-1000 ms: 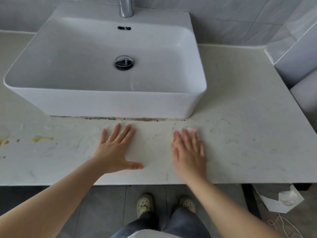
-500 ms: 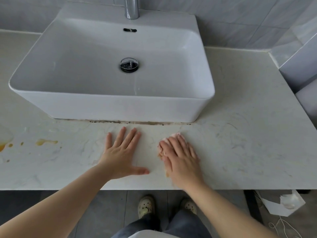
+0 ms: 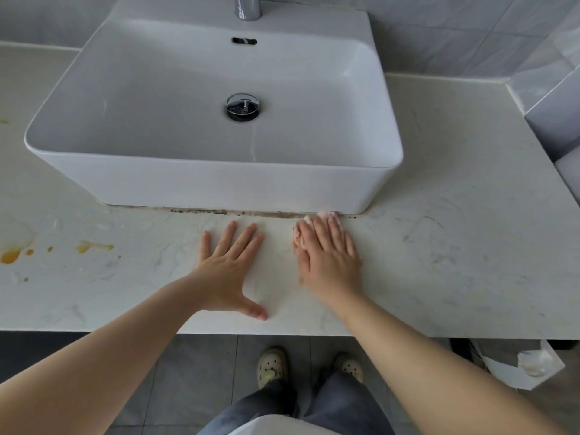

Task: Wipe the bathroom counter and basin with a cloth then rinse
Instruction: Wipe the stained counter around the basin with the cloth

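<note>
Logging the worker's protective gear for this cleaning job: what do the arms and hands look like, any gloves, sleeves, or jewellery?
Both arms are bare as far up as the frame shows, with no sleeves in view. The left hand and right hand wear no gloves, and I see no rings, watch or bracelets. Below the counter's edge, the person wears grey-blue trousers and pale perforated clog-style shoes.

The pale marble counter (image 3: 455, 233) holds a white basin (image 3: 219, 186). Dark dirt (image 3: 201, 211) runs along the basin's bottom edge. Orange spills (image 3: 94, 247) sit on the left side. A flat left hand (image 3: 227, 268) rests on it, and a right hand (image 3: 328, 255) presses a pink cloth (image 3: 303, 221) down.
</note>
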Tool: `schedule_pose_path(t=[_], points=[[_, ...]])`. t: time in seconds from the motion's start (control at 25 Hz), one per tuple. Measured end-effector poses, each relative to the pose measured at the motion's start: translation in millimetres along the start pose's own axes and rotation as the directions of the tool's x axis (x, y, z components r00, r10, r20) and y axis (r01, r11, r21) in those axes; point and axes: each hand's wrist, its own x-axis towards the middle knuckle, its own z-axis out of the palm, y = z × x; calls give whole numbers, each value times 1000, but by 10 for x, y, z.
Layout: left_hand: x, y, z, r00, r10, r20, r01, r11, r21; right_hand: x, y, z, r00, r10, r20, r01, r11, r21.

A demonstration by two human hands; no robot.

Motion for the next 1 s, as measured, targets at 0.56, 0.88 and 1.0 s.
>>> schedule_pose_path(t=[0.56, 0.88, 1.0], points=[[1, 14, 12, 999, -30, -22, 30, 1000, -6, -575, -163, 1, 973, -205, 109, 202, 979, 36], [-3, 45, -23, 998, -61, 6, 62, 998, -21, -406, 479, -46, 976, 215, 37, -216, 976, 14], [2, 92, -80, 996, -86, 36, 86, 996, -11, -750, -67, -6, 959, -277, 66, 272, 959, 79]])
